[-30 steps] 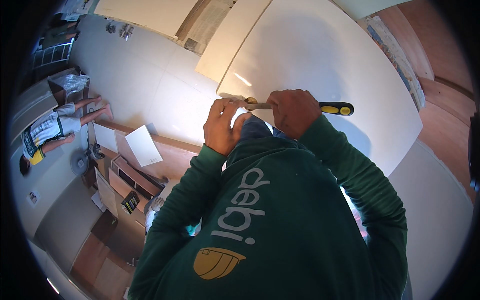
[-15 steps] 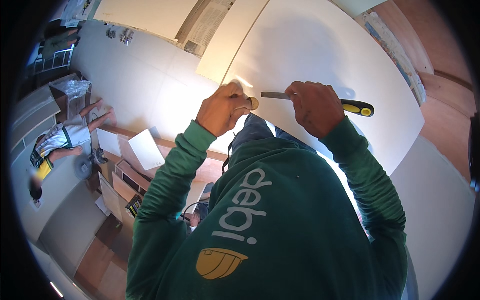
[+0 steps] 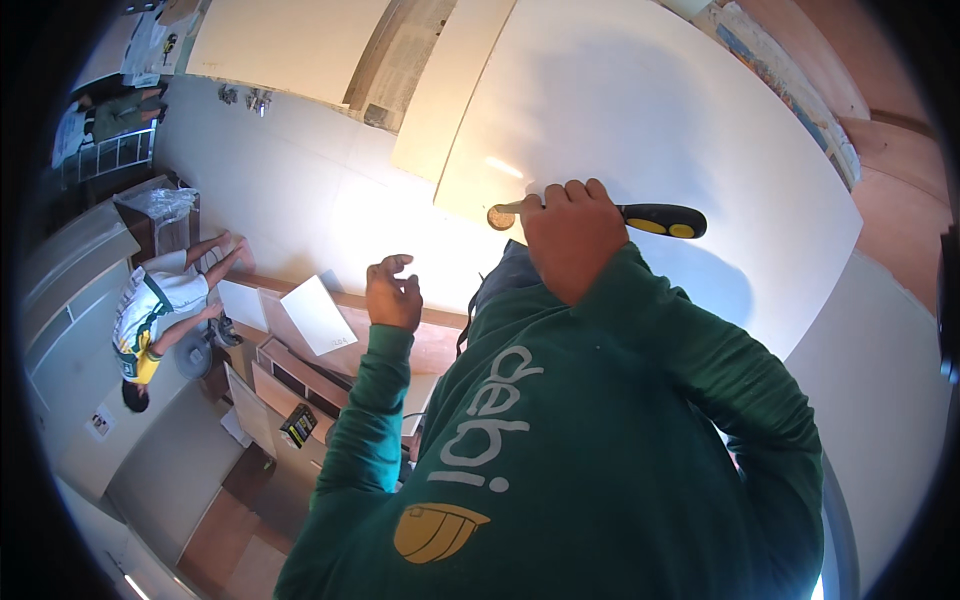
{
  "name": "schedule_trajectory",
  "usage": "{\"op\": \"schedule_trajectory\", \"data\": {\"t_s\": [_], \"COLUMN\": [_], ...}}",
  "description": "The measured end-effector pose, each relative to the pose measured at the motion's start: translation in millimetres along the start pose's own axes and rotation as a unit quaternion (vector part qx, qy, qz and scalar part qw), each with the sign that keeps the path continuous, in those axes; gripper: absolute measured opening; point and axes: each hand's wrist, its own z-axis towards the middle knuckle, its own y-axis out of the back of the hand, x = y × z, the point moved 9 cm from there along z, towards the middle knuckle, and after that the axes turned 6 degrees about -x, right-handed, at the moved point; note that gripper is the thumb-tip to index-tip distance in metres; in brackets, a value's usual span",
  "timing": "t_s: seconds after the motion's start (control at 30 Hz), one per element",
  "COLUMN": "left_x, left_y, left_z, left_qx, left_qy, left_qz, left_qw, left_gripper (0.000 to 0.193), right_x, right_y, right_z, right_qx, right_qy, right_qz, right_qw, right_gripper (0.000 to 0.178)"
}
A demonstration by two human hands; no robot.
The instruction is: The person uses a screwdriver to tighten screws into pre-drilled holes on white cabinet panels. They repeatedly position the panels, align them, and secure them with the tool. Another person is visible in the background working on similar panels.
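My right hand (image 3: 575, 235) is wrapped around a chisel (image 3: 662, 220) with a black and yellow handle pointing right. The blade comes out on the left of my fist, and its tip lies at a small round tan spot (image 3: 499, 217) near the near left edge of a large white board (image 3: 640, 130). Whether that spot is a recess or a loose disc I cannot tell. Off the board to the left, my left hand (image 3: 393, 293) hangs in the air, thumb and fingers apart and partly bent, with nothing visible in it.
Pale boards (image 3: 290, 35) lie beyond the white one. On the floor at left, small metal pieces (image 3: 258, 102) lie in a group. Another person (image 3: 160, 310) is at floor level on the left, near upright panels (image 3: 318, 315) and a cabinet frame (image 3: 290, 375).
My left hand has left the board's edge by the round spot and moved left and toward me, opening. My right hand has brought the chisel left, its tip to the spot.
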Motion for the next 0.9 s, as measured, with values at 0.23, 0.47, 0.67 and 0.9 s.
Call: {"op": "schedule_trajectory", "data": {"t_s": [0.23, 0.47, 0.67, 0.9], "left_x": [-100, -118, -116, -116], "left_y": [-56, -80, -83, -69], "left_z": [1, 26, 34, 31], "left_qx": [0.221, 0.183, 0.226, 0.265], "left_qy": [0.317, 0.373, 0.348, 0.322], "left_qz": [-0.426, -0.461, -0.508, -0.514], "left_qw": [0.818, 0.784, 0.755, 0.749], "left_gripper": [0.069, 0.055, 0.047, 0.037], "right_x": [-6, 4, 8, -8], "right_y": [-9, -11, -12, -6], "right_z": [-9, -11, -18, -4], "right_qx": [0.000, 0.034, 0.009, 0.067], "right_qy": [-0.017, -0.044, 0.029, 0.007], "right_qz": [0.019, 0.032, 0.042, 0.022], "right_qw": [1.000, 0.998, 0.999, 0.997], "right_gripper": [0.017, 0.018, 0.016, 0.013]}}
